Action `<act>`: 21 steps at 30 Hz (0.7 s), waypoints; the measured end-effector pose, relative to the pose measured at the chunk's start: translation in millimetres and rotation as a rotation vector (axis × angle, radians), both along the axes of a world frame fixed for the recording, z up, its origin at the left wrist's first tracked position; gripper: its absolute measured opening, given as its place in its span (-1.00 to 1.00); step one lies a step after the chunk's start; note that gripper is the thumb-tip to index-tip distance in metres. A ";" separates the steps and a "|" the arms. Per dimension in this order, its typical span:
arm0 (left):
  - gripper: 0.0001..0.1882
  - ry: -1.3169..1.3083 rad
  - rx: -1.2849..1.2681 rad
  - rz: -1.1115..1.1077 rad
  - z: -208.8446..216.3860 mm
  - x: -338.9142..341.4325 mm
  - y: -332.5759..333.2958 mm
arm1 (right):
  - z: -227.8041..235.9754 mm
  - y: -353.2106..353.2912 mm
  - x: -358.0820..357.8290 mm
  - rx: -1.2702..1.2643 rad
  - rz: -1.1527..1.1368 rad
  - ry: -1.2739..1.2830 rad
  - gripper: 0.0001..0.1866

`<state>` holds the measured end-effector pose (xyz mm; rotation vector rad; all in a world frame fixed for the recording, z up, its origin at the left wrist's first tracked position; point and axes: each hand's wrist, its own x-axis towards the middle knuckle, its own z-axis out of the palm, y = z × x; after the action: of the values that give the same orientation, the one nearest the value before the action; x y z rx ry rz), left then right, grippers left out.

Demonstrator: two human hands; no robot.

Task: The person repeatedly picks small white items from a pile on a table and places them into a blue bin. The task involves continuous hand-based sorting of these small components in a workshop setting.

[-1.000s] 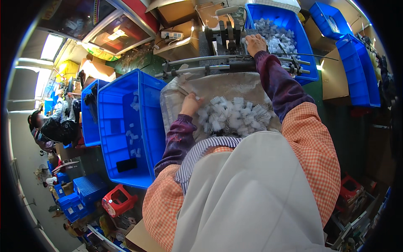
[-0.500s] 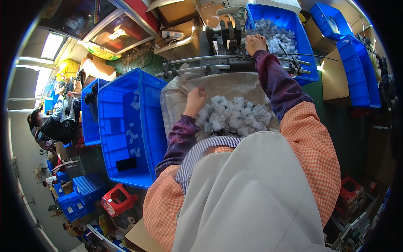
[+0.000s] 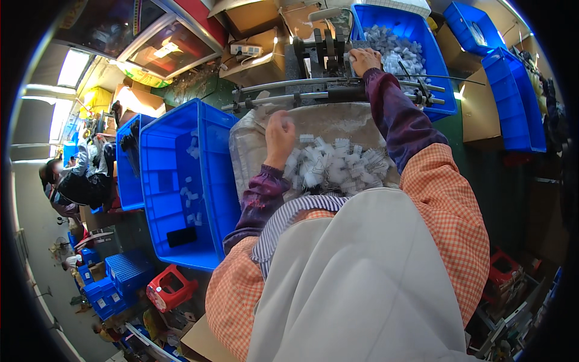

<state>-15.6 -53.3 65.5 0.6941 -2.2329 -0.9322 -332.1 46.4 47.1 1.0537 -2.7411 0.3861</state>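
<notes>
A pile of small white plastic pieces with thin wire-like prongs point(image 3: 335, 164) lies on a pale cloth point(image 3: 247, 142) in front of me. My left hand point(image 3: 280, 137) is raised at the pile's left edge; its fingers are blurred, and whether they hold anything does not show. At the far side, my right hand point(image 3: 365, 61) rests with curled fingers at the right of a dark metal machine point(image 3: 329, 53). What lies under those fingers is hidden. Two metal rods point(image 3: 283, 99) run across between the machine and the cloth.
On the left stands a large blue bin point(image 3: 175, 175) with a few white pieces and a black phone-like slab point(image 3: 181, 236). A blue bin point(image 3: 443, 66) full of white pieces stands far right of the machine. Cardboard boxes point(image 3: 256, 63) flank it; a red stool point(image 3: 170, 288) is lower left.
My left hand has risen slightly away from me toward the rods, and its fingers have moved. My right hand stays at the machine.
</notes>
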 end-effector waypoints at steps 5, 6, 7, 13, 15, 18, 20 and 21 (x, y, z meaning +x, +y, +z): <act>-0.80 -0.003 0.145 0.001 5.1 -0.2 5.1 | 12.5 11.7 1.2 0.052 -0.116 -0.016 -0.73; -0.79 0.000 0.142 0.002 0.5 2.5 2.4 | 18.7 16.8 9.2 0.074 -0.130 0.013 -0.72; -0.78 0.004 0.142 -0.007 -2.9 2.9 1.5 | 23.4 23.7 14.0 0.098 -0.156 0.042 -0.71; -0.80 0.037 0.308 -0.169 -7.7 -4.5 4.9 | 9.7 19.4 20.7 0.023 -0.095 0.073 -0.70; -0.79 0.031 0.384 -0.202 -1.8 -5.3 8.2 | 5.9 8.5 25.4 0.029 -0.090 0.073 -0.69; -0.78 0.079 0.500 -0.231 10.7 -8.6 16.1 | 3.9 -11.7 38.7 0.022 -0.055 0.058 -0.68; -0.77 0.098 0.565 -0.237 13.6 -10.0 19.3 | 4.1 -22.8 48.1 0.019 -0.047 0.075 -0.69; -0.77 0.090 0.592 -0.240 14.0 -10.9 20.3 | 5.4 -26.3 50.4 0.026 -0.048 0.074 -0.69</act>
<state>-26.5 -33.0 79.5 0.6192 -1.9886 -1.7443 -281.6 20.1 52.5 0.9851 -2.7072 0.2985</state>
